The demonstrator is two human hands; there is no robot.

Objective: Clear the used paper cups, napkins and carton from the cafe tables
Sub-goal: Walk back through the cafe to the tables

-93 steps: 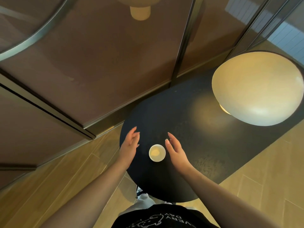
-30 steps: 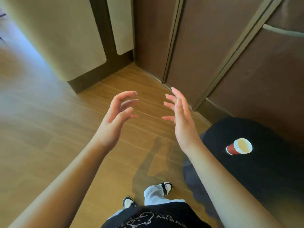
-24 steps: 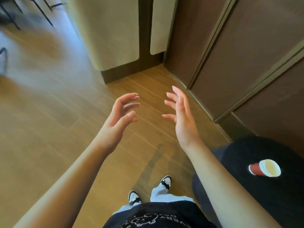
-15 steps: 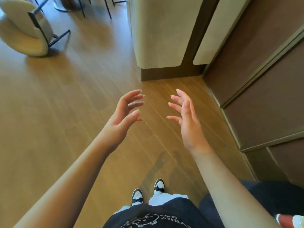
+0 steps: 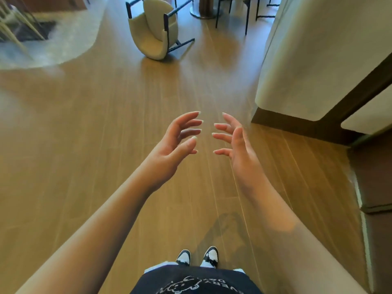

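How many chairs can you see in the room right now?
1 whole: a cream chair on the wooden floor, far ahead of the hands. Dark legs at the top edge may belong to more chairs, cut off.

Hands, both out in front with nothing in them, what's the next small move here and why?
Probably walk on toward the dining chairs ahead. The left hand and right hand hang open over bare wooden floor, holding nothing, and no cup, napkin or carton is in view. The cream chair and a table base beyond suggest the nearest table to check.
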